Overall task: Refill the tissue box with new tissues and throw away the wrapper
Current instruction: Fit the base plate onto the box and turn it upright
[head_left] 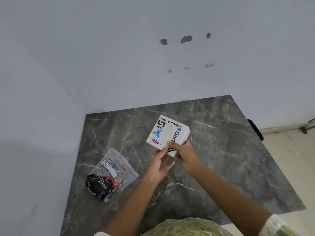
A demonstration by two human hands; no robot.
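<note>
A white square tissue box (167,132) covered in stickers, with an oval slot on top, sits on the dark marble table (221,150). Both hands meet at its near corner. My right hand (183,155) grips that corner with the thumb on top. My left hand (160,163) holds the near edge from the left, fingers curled under it. A clear plastic wrapper (113,172) with a white label lies flat to the left, partly over a dark Dove packet (100,185).
The table stands in a corner, with white walls behind and to the left. Its right edge drops to a pale floor (289,159). A dark object (255,129) hangs at the table's right side.
</note>
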